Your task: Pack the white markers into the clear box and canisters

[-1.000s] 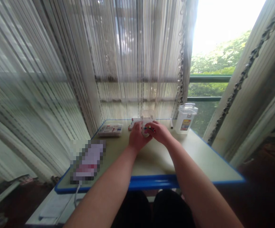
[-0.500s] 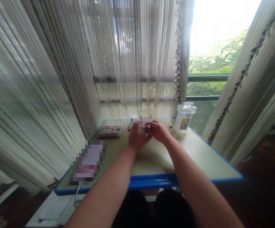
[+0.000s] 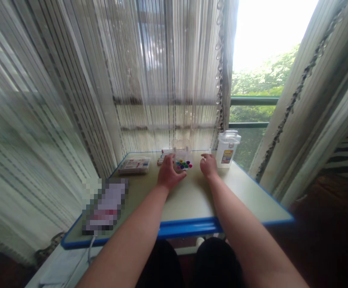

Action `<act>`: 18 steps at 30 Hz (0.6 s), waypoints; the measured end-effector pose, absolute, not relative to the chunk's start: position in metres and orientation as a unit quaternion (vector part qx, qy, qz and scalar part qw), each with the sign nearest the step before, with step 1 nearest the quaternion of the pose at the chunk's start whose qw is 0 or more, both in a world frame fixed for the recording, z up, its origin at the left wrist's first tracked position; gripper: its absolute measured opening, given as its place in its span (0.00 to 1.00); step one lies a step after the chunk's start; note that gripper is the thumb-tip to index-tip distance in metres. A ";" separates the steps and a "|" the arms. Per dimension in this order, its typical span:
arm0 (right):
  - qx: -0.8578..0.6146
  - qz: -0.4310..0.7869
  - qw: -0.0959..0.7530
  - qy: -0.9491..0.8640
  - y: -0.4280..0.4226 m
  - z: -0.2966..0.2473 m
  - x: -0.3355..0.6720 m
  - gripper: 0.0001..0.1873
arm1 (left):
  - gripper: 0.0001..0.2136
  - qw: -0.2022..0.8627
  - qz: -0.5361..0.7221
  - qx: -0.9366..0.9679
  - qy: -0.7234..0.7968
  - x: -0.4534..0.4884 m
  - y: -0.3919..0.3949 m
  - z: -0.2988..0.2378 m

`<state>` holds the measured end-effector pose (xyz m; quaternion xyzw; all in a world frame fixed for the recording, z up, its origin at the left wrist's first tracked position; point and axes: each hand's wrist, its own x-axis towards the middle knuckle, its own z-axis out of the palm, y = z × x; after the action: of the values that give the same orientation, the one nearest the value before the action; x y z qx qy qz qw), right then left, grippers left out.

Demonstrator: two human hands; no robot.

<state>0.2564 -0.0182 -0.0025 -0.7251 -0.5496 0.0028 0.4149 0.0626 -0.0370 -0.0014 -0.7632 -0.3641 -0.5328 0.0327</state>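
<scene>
Two bare forearms reach out from the bottom of the view over a pale bench [image 3: 192, 200] with a blue front edge, set against a window. The left hand [image 3: 167, 175] lies palm down on the bench, its fingers [image 3: 170, 161] stretched forward along the left side of a small bundle of markers [image 3: 183, 164]. The bundle stands on end, showing round caps in pink, green, blue and yellow. That hand's grip is spread, thumb angled toward the bundle, and it is too small to tell whether the grip has closed on the bundle or only touches it.

The right hand [image 3: 209, 165] rests just to the right of the bundle, apart from it. Its grip is loose, fingers gently curled, with nothing in it.

Behind the bundle stands a clear tub [image 3: 182, 146], and to its left lie loose markers [image 3: 163, 153] in a row. Farther left sits a flat case [image 3: 134, 165]. A white canister [image 3: 228, 148] with a lid and a coloured label stands near the right hand, toward the window. A blurred-out object [image 3: 105, 206] lies at the bench's near left corner, with a cable [image 3: 90, 249] hanging from it. Sheer striped curtains [image 3: 101, 80] hang behind, and green trees show past a railing [image 3: 253, 101].
</scene>
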 end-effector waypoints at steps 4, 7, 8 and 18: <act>-0.732 0.018 0.352 -0.583 -0.011 -0.019 0.261 0.20 | 0.32 0.043 -0.532 -0.764 -0.363 0.062 -0.037 -0.002; -0.757 0.027 0.292 -0.584 -0.006 -0.024 0.262 0.26 | 0.32 0.044 -0.533 -0.763 -0.364 0.062 -0.037 -0.002; -0.768 0.032 0.263 -0.583 -0.005 -0.024 0.262 0.28 | 0.32 0.043 -0.533 -0.763 -0.363 0.063 -0.038 -0.001; -0.800 0.045 0.191 -0.567 -0.006 -0.016 0.262 0.33 | 0.31 0.048 -0.524 -0.769 -0.363 0.062 -0.042 0.000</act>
<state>0.2617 -0.0060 -0.0164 -0.8002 -0.5669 0.0451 0.1906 0.0622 -0.0420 -0.0002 -0.7690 -0.3628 -0.5241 0.0480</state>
